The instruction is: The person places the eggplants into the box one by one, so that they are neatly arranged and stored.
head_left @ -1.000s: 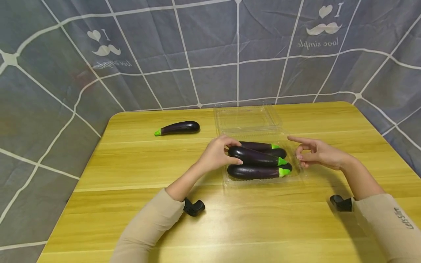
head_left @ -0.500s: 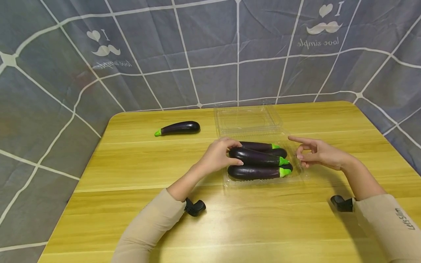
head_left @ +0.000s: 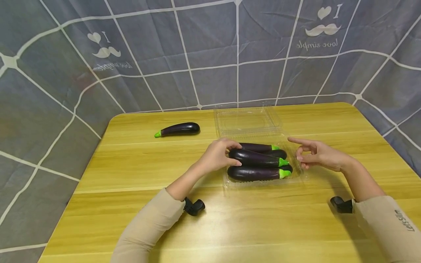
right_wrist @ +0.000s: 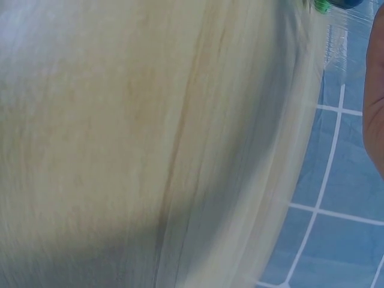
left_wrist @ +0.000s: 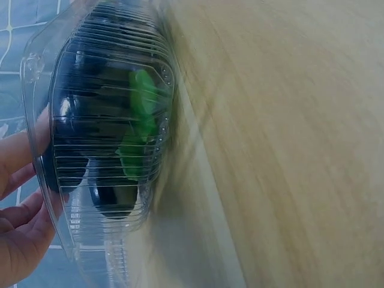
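Note:
In the head view my left hand (head_left: 218, 155) grips the blunt end of a dark purple eggplant (head_left: 256, 158) with a green stem, thumb on the near side and fingers on the far side. That eggplant lies on top of several others in a clear plastic clamshell container (head_left: 300, 175). Through its ribbed wall, the left wrist view shows eggplants (left_wrist: 114, 201) and green stems (left_wrist: 143, 102). At the container's right side my right hand (head_left: 317, 155) hovers, index finger straight and the other fingers loosely curled, holding nothing. Only its edge shows in the right wrist view.
The container's hinged lid (head_left: 248, 118) lies open toward the back of the wooden table (head_left: 230, 226). A single eggplant (head_left: 179, 129) rests to the left of it. Behind the table hangs a grey curtain (head_left: 213, 47) with white lines.

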`<action>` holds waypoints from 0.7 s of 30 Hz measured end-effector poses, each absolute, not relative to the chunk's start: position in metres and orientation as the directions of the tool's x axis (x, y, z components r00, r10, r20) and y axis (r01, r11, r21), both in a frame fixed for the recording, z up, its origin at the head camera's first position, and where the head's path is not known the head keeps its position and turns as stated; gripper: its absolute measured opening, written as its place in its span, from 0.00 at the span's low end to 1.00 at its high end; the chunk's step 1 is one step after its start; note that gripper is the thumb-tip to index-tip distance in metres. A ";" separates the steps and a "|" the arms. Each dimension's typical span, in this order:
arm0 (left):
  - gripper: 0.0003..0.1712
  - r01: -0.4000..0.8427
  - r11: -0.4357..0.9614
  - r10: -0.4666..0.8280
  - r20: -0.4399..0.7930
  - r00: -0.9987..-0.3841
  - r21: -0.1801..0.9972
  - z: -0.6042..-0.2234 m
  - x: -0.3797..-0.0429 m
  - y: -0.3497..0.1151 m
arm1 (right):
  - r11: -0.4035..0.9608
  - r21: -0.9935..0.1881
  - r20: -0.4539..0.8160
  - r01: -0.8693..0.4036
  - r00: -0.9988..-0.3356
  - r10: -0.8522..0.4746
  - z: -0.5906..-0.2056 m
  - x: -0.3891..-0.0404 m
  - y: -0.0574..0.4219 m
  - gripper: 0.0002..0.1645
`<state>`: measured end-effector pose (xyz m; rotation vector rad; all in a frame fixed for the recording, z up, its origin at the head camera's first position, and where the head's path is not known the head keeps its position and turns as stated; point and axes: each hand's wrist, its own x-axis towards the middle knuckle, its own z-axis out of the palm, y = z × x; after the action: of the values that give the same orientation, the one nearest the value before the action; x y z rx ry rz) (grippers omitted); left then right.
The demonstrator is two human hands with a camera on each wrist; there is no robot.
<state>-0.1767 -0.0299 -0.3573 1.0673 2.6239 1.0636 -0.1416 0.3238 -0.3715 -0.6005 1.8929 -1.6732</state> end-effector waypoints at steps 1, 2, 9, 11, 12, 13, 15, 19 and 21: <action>0.27 0.573 0.502 0.653 0.150 -0.742 0.648 -0.357 -0.177 -0.030 | 0.131 -0.991 -0.102 0.021 -0.756 -0.646 -0.371 -0.141 0.324 0.41; 0.27 0.573 0.497 0.655 0.152 -0.740 0.651 -0.357 -0.177 -0.030 | 0.133 -0.991 -0.101 0.019 -0.757 -0.645 -0.371 -0.141 0.324 0.41; 0.27 0.535 0.455 0.653 0.141 -0.744 0.712 -0.358 -0.178 -0.032 | 0.141 -0.990 -0.106 0.020 -0.760 -0.641 -0.370 -0.142 0.323 0.41; 0.26 0.520 0.451 0.649 0.134 -0.749 0.725 -0.358 -0.178 -0.033 | 0.144 -0.989 -0.106 0.017 -0.761 -0.640 -0.369 -0.143 0.323 0.41; 0.26 0.517 0.448 0.648 0.134 -0.750 0.729 -0.358 -0.179 -0.033 | 0.145 -0.989 -0.106 0.015 -0.761 -0.640 -0.369 -0.143 0.323 0.41; 0.26 0.513 0.445 0.647 0.132 -0.751 0.734 -0.358 -0.179 -0.033 | 0.146 -0.989 -0.106 0.014 -0.761 -0.640 -0.369 -0.143 0.323 0.41; 0.26 0.503 0.438 0.645 0.129 -0.753 0.745 -0.358 -0.179 -0.034 | 0.149 -0.989 -0.103 0.009 -0.763 -0.638 -0.370 -0.143 0.323 0.41; 0.25 0.475 0.413 0.640 0.124 -0.759 0.777 -0.357 -0.180 -0.036 | 0.140 -0.990 -0.097 0.009 -0.763 -0.639 -0.371 -0.143 0.323 0.41; 0.26 0.453 0.395 0.632 0.122 -0.766 0.799 -0.358 -0.181 -0.039 | 0.139 -0.990 -0.097 0.009 -0.762 -0.640 -0.371 -0.143 0.324 0.41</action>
<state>-0.1811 -0.0387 -0.3578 0.9665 2.4490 1.3067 -0.1426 0.3235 -0.3713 -0.6036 1.9128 -1.6690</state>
